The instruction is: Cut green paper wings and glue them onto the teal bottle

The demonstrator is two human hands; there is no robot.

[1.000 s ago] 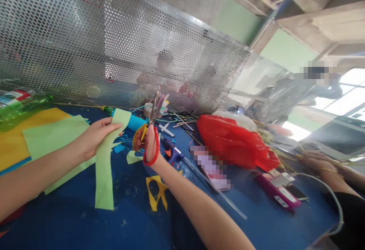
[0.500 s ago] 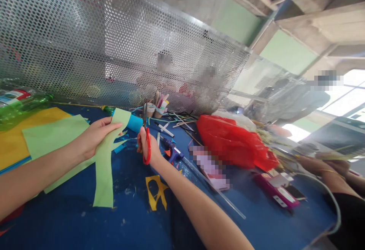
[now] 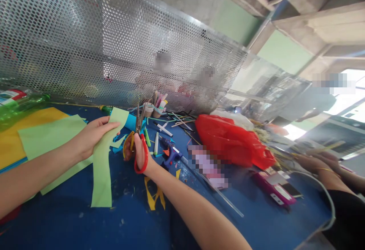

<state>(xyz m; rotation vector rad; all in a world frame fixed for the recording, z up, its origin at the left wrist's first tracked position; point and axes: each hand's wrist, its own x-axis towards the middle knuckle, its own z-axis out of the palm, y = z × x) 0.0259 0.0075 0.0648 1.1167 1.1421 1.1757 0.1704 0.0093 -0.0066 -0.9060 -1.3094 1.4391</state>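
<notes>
My left hand (image 3: 98,132) pinches a long strip of light green paper (image 3: 102,178) near its upper end; the strip hangs down over the table. In my right hand (image 3: 139,153) is a pair of scissors (image 3: 140,121) with red and yellow handles, its blades pointing up and away. The blades stand to the right of the strip, apart from it. Under my left forearm lies a larger light green sheet (image 3: 51,136), on top of a yellow sheet (image 3: 13,143). Small blue paper scraps (image 3: 118,143) and a blue roll (image 3: 131,121) lie between my hands.
A glue gun (image 3: 172,154) with a clear glue stick lies right of my right hand, near markers (image 3: 156,143). Yellow cut-outs (image 3: 154,195) lie by my right forearm. Further right are a red plastic bag (image 3: 228,140) and another person's hands (image 3: 313,162). A perforated metal screen (image 3: 171,52) stands behind.
My right hand has moved slightly left and turned, so the scissors' yellow handle now shows. The handles have spread apart. My left hand and the strip stay nearly in place.
</notes>
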